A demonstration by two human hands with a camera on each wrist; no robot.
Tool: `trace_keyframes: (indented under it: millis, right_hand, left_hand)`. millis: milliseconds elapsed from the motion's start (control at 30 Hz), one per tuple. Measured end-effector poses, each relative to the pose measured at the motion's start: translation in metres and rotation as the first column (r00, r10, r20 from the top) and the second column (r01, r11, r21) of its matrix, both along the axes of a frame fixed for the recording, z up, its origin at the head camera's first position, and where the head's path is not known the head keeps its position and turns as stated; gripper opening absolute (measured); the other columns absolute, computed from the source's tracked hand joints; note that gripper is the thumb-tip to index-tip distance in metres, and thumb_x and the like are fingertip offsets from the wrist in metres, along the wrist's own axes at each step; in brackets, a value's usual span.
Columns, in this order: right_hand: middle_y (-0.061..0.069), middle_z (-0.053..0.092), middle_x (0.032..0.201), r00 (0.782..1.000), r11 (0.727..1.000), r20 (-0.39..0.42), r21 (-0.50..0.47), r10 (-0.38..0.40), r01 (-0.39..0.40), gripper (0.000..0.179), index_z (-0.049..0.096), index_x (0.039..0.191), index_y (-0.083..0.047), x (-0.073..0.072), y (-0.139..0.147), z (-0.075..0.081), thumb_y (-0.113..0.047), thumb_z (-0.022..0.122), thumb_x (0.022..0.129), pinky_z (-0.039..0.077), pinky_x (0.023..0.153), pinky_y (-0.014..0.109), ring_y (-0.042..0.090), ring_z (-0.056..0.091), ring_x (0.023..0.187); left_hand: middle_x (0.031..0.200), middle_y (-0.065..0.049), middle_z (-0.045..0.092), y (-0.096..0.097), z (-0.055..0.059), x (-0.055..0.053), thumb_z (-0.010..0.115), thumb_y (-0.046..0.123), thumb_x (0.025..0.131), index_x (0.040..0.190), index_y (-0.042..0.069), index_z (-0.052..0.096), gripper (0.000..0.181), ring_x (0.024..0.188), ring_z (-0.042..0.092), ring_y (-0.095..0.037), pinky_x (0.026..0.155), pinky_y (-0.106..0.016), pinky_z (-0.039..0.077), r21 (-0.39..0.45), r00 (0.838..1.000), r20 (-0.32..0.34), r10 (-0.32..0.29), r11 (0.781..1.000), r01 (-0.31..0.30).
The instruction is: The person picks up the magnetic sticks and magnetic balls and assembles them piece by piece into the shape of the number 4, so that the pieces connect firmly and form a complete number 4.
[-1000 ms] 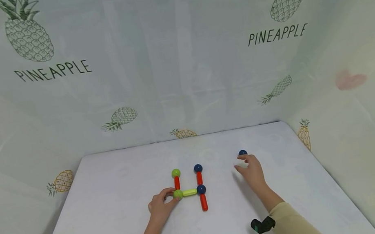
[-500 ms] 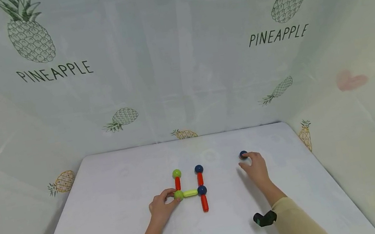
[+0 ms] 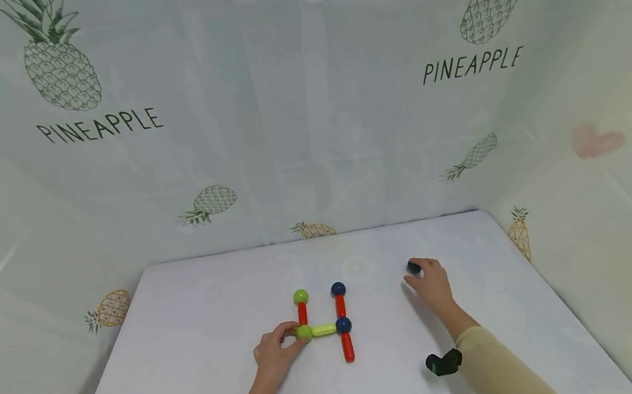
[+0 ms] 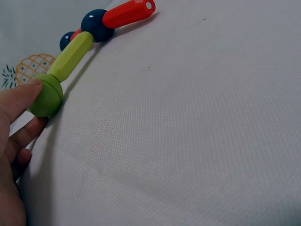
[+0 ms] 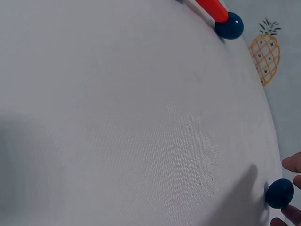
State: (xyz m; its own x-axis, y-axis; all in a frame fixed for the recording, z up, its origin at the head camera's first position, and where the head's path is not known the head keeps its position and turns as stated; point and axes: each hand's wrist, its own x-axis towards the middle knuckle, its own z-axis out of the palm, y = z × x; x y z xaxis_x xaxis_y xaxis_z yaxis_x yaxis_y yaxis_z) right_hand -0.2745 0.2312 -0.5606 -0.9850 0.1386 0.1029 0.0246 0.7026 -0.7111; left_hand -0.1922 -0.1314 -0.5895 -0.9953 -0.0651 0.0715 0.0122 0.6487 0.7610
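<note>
My left hand [image 3: 275, 354] pinches the near green ball [image 4: 47, 96] of a toy stick-and-ball build, thumb and fingers on either side of it. From that ball a red rod [image 3: 302, 313] runs back to another green ball [image 3: 300, 296], and a yellow-green rod [image 4: 73, 56] leads across to a blue ball [image 4: 98, 25]. This blue ball carries one red rod [image 3: 348, 348] toward me and another red rod [image 3: 340, 306] ending in a far blue ball [image 5: 229, 26]. Off to the right, my right hand [image 3: 433, 283] has its fingers curled round a separate blue ball [image 5: 280, 193].
The build and the separate ball lie on a white table [image 3: 197, 314]. A pale cloth [image 3: 279, 126] printed with pineapples hangs behind the table and at its sides. Each wrist carries a black device [image 3: 444, 363].
My right hand has moved in to the separate blue ball, its fingers coming round it. The left hand keeps its hold on the green ball. The head view has shifted slightly.
</note>
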Motion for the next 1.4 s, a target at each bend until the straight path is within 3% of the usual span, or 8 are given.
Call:
trace_keyframes:
  millis: [200, 433, 767, 1067, 1400]
  right_hand:
    - [0.035, 0.043, 0.130, 0.999, 0.999, 0.003, 0.005, -0.032, 0.032, 0.046, 0.057, 0.128, 0.003, -0.007, -0.001, -0.006, -0.012, 0.069, 0.086, 0.037, 0.098, 0.057, 0.050, 0.044, 0.119]
    - [0.035, 0.041, 0.130, 0.999, 1.000, 0.032, -0.011, -0.015, 0.015, 0.049, 0.053, 0.131, 0.004, -0.012, -0.002, -0.010, -0.008, 0.066, 0.085, 0.036, 0.099, 0.057, 0.050, 0.044, 0.120]
    - [0.034, 0.043, 0.126, 1.000, 1.000, -0.004, -0.005, -0.023, 0.023, 0.046, 0.055, 0.129, 0.002, -0.014, -0.005, -0.013, 0.003, 0.059, 0.083, 0.038, 0.097, 0.057, 0.050, 0.046, 0.117]
    - [0.031, 0.050, 0.124, 0.998, 0.998, -0.015, 0.010, -0.063, 0.063, 0.035, 0.059, 0.125, -0.002, -0.019, -0.004, -0.019, -0.006, 0.063, 0.091, 0.035, 0.102, 0.056, 0.047, 0.046, 0.121]
    - [0.030, 0.052, 0.125, 0.996, 0.996, -0.022, -0.005, -0.085, 0.084, 0.034, 0.061, 0.124, -0.002, -0.018, -0.005, -0.018, -0.006, 0.063, 0.091, 0.033, 0.104, 0.055, 0.045, 0.046, 0.123]
  left_hand:
    - [0.096, 0.007, 0.068, 0.000, -0.001, 0.002, 0.079, 0.029, 0.082, 0.111, 0.018, 0.069, 0.032, 0.095, 0.054, -0.023, 0.091, -0.052, 0.027, 0.016, 1.000, 0.017, 0.004, 1.000, -0.004]
    - [0.095, 0.006, 0.068, 0.001, 0.002, 0.004, 0.079, 0.028, 0.082, 0.111, 0.017, 0.069, 0.033, 0.094, 0.054, -0.023, 0.089, -0.053, 0.029, 0.013, 1.000, 0.003, -0.004, 1.000, 0.004]
    - [0.096, 0.008, 0.068, 0.000, -0.002, 0.002, 0.079, 0.029, 0.082, 0.112, 0.018, 0.068, 0.033, 0.094, 0.054, -0.021, 0.090, -0.052, 0.029, 0.009, 1.000, 0.015, 0.000, 1.000, 0.000]
    - [0.095, 0.007, 0.068, 0.000, -0.001, 0.002, 0.078, 0.028, 0.083, 0.111, 0.017, 0.068, 0.032, 0.095, 0.054, -0.022, 0.090, -0.052, 0.028, 0.013, 1.000, 0.009, -0.007, 1.000, 0.007]
    - [0.096, 0.008, 0.067, -0.001, -0.002, 0.001, 0.078, 0.029, 0.083, 0.112, 0.018, 0.068, 0.033, 0.096, 0.053, -0.022, 0.091, -0.052, 0.027, 0.013, 1.000, 0.011, -0.015, 1.000, 0.015]
